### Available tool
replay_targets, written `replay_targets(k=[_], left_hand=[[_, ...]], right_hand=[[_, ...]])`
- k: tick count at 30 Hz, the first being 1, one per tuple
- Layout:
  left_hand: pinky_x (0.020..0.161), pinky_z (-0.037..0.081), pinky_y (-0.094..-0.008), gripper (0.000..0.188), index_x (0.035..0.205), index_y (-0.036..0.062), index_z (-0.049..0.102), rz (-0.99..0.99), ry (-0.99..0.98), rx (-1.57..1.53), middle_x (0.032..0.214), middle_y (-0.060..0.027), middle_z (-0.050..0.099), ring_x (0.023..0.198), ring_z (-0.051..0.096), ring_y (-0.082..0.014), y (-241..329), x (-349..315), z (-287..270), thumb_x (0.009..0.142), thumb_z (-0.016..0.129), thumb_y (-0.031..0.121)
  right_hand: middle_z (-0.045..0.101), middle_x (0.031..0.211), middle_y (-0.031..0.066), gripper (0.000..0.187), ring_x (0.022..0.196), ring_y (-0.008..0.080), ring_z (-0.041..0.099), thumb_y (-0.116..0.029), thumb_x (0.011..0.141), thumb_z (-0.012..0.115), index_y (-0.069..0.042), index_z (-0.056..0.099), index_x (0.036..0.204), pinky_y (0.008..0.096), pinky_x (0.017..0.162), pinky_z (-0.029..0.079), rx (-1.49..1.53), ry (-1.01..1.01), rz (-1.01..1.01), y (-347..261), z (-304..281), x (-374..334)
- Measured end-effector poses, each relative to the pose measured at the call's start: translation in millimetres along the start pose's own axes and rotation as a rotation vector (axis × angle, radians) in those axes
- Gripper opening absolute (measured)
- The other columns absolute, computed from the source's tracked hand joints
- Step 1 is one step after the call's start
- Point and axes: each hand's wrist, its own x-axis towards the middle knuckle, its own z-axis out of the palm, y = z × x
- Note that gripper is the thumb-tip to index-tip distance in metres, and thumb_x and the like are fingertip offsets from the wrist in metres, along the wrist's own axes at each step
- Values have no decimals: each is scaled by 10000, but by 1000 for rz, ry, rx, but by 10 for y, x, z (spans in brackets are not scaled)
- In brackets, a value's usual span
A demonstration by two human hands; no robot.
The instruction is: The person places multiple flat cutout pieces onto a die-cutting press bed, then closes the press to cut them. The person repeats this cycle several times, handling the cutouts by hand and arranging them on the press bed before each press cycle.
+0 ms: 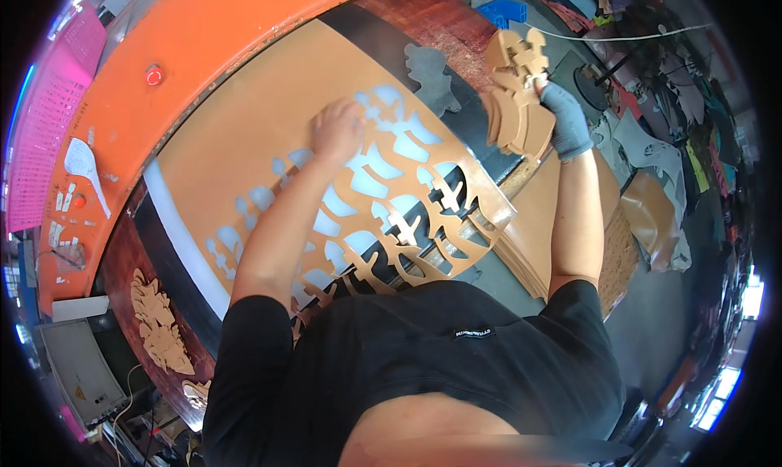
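Note:
A tan leather-like sheet (252, 100) lies across the work table, with rows of shaped openings cut through its near and right parts. My bare left hand (336, 131) is over the sheet at the edge of the cut rows. Its fingers look bunched and slightly blurred, and whatever is beneath them is hidden. At the far right, my right hand (568, 118) in a grey glove grips the side of a bundle of cut tan pieces (520, 118). Some of those pieces are curved, others lobed. The lattice-like offcut (464, 259) reaches over the table's near edge against my body.
An orange machine beam (195, 39) with a red button (154, 76) arches along the far left. Loose tan cut pieces (159, 324) lie on the red board at left. A grey die-like shape (432, 77) rests on the black strip. Stacked tan sheets (521, 259) and scraps (656, 214) sit at right.

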Motion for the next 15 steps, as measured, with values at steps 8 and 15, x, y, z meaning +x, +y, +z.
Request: replay_targets(k=[8, 15], left_hand=[[805, 473, -336, 403, 1122, 52, 551, -267, -160, -1627, 1015, -87, 583, 948, 559, -199, 955, -734, -411, 837, 632, 325], [911, 456, -408, 384, 1218, 22, 463, -318, -99, -2174, 1167, -130, 555, 1055, 557, -250, 105, -1328, -442, 948, 428, 293]], right_hand=[[622, 869, 163, 199, 784, 355, 592, -216, 798, 571, -65, 631, 913, 403, 699, 474, -702, -318, -403, 367, 1482, -615], [568, 1140, 126, 281, 1052, 232, 544, -93, 831, 577, 9, 582, 1093, 328, 905, 419, -545, -520, -878, 423, 1802, -1053]])
